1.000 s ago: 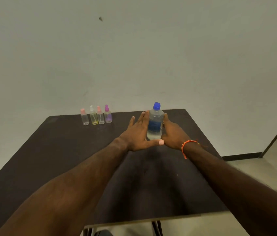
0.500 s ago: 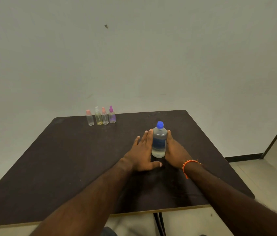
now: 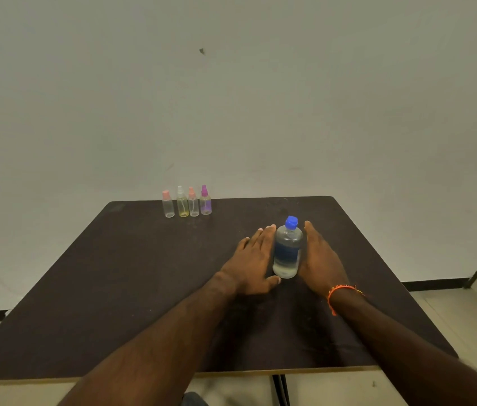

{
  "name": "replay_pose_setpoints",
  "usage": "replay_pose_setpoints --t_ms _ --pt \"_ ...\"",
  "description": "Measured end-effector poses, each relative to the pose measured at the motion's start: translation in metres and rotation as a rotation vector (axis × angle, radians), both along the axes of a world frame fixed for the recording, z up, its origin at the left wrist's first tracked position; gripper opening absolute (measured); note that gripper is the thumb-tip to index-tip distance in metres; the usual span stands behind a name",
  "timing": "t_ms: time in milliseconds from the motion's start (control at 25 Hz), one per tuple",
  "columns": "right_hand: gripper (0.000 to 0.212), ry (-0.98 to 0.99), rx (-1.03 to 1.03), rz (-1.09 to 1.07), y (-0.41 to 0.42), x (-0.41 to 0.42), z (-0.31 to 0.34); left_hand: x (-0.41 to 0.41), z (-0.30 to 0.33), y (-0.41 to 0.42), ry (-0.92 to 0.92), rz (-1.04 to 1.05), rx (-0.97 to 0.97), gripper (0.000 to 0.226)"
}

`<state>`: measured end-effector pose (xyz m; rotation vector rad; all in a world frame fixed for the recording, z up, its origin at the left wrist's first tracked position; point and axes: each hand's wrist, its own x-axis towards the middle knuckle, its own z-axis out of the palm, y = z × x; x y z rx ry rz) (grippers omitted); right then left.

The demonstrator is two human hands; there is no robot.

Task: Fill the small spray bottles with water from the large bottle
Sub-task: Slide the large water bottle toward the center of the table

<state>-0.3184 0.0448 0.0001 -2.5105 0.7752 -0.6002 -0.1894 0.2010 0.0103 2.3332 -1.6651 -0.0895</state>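
Four spray bottles [image 3: 183, 205] stand in a row at the far edge of the table [image 3: 114, 273]. I note the left hand [image 3: 253, 263] and right hand [image 3: 318, 259], fingers straight, flat against the upright large bottle [image 3: 287, 250], toward the right edge.

Wide tabletop [image 3: 143, 273] gap toward spray bottles [image 3: 187, 204]

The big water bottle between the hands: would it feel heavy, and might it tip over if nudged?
Probably heavy for its size: the water bottle looks nearly full. Tall and narrow on the table, it could tip if pushed near its blue cap. The smooth clear plastic may be slippery.
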Motion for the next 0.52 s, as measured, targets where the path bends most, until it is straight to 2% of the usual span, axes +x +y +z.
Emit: replay_pose_setpoints --t_ms 120,240,400,520 --pt "0.086 -0.132 -0.044 -0.07 0.01 0.002 0.016 0.005 0.01 0.008 -0.031 0.023 0.005 0.114" --pt "0.092 -0.262 -0.024 -0.044 0.027 0.007 0.04 0.014 0.018 0.017 -0.049 0.068 0.025 0.116" --pt "0.083 -0.37 -0.259 0.083 0.058 0.02 0.057 0.034 0.021 0.037 -0.107 0.137 0.033 0.115" --pt "0.078 -0.376 -0.372 0.28 0.077 0.031 0.056 0.051 0.021 0.055 -0.136 0.198 0.03 0.112"
